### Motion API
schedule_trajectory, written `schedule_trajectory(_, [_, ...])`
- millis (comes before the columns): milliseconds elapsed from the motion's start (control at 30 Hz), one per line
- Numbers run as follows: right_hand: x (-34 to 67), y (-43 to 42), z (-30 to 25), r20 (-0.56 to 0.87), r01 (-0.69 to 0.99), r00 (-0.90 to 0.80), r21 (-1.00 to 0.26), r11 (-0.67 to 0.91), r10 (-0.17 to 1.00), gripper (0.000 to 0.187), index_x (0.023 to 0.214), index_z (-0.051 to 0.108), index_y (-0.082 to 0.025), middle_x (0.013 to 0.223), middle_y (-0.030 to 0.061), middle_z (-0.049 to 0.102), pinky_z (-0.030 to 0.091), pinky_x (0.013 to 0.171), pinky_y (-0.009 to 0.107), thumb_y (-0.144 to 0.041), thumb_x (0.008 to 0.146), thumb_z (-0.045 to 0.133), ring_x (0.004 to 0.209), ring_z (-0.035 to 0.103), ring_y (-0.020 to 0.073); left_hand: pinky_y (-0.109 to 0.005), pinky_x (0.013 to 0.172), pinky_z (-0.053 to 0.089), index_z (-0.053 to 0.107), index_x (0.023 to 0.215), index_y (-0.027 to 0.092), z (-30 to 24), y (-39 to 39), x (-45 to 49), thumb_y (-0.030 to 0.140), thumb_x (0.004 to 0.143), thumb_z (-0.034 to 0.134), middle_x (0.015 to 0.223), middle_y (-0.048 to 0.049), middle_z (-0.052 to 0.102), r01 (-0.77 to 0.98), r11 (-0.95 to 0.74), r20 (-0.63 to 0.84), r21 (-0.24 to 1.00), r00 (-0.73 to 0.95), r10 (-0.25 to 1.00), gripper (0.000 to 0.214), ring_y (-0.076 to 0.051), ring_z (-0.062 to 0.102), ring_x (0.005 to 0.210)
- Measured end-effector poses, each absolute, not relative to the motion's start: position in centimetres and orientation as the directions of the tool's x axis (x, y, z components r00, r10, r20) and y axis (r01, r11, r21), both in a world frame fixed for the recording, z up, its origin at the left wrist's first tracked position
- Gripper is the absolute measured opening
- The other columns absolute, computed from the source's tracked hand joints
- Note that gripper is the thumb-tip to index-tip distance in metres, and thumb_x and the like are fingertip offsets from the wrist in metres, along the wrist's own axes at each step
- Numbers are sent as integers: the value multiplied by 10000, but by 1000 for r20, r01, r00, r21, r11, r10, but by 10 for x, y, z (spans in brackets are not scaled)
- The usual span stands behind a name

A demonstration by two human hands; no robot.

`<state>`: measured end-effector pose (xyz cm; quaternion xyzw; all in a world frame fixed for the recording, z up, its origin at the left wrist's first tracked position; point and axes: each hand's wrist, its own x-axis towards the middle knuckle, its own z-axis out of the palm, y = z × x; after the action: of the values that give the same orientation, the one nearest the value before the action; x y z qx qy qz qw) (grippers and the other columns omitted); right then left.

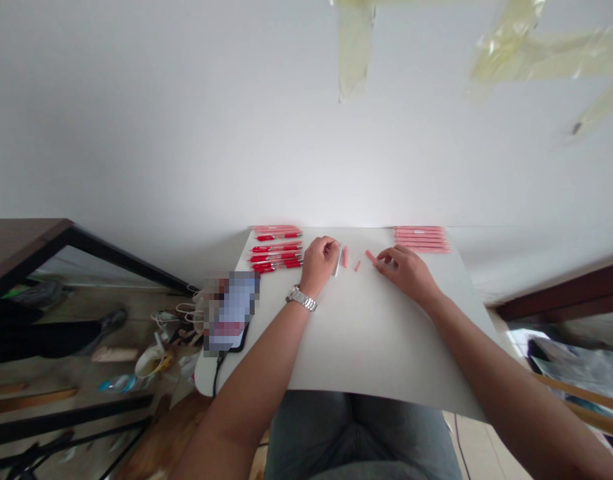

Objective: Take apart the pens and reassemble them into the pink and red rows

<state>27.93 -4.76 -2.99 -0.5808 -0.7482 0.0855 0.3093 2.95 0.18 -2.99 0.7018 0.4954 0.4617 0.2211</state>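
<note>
My left hand point(320, 260), with a metal watch point(301, 299) at the wrist, has its fingers curled together. At its fingertips is a thin whitish stick point(337, 263); its exact kind is unclear. Just right of the stick lies a short pink tube point(345, 257), and beyond that a smaller pink piece point(357, 266). My right hand point(402, 268) pinches one end of another pink tube point(371, 255) between thumb and fingers, low over the white table point(366, 340).
Red pens point(277, 257) lie in a stack at the table's back left. Several pink pens point(421, 239) are lined up at the back right. A phone point(233, 313) with a cable sits at the left edge. The wall point(306, 133) borders the table's back.
</note>
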Motion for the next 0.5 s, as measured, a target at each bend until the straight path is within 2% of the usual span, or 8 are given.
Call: schedule_trajectory(500, [278,-48,-25,359,805,-120,-511,302,926,331,858,689,-211,834,67,661,463,697,331,-520,961,626,721,607,196,-296,802,531,681,909,210,-28,0,29,263,988,571,896,-40,706,494,-428,439,757,101,893,145,-165,661,827])
